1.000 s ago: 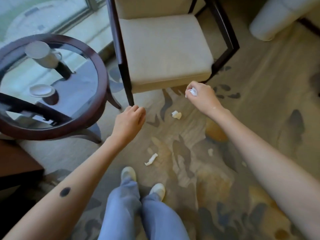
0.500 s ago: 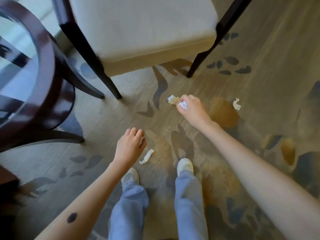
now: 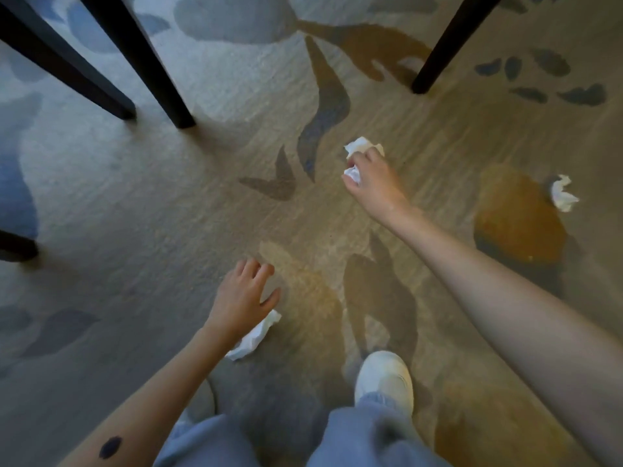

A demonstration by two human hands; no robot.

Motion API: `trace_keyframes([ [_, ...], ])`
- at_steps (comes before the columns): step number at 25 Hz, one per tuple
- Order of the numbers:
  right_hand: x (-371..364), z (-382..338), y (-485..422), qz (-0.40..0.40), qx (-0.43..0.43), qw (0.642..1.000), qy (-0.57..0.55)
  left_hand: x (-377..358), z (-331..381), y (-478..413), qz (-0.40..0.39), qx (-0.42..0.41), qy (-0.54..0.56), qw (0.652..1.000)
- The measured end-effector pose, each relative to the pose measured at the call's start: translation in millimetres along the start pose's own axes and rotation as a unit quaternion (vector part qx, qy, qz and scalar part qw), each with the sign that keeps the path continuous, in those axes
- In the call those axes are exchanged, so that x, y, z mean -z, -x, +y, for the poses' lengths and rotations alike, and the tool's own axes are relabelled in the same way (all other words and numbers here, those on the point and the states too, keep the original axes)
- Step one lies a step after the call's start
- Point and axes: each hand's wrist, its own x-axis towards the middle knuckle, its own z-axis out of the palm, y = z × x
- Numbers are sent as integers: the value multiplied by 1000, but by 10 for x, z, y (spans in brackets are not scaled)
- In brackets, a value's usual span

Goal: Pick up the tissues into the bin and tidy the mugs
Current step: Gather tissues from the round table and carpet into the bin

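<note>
One tissue [image 3: 352, 173] is pinched in the right grip [image 3: 374, 183], left grip [image 3: 242, 298] loose and empty, more tissues [image 3: 562, 196] left scattered around the shoe [image 3: 384, 379].

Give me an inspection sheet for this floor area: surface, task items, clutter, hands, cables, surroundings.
Surface: patterned carpet, beige with grey and brown shapes.
Job's things: held tissue in right hand; second tissue at its fingertips; third tissue far right; fourth tissue beside left wrist; no bin or mugs visible.
Clutter: nothing seen.
Hands: right hand pinches held tissue; left hand open, empty.
Cables: nothing seen.
Surroundings: dark furniture legs; white shoe.
</note>
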Motion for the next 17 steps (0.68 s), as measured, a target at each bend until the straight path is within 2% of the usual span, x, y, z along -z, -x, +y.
trace_keyframes([
  [3,-434,191,-208,22,30,999,1,-395,-281,-60,25,-47,-12,999],
  [8,-637,268,-316,58,37,998,2,-668,-455,138,20,-81,-42,996],
  [14,-697,386,-113,28,18,999,25,-913,-424,375,-45,-89,-90,991],
  [17,-759,424,-77,23,16,999,38,-961,-451,385,-40,-93,-81,992],
])
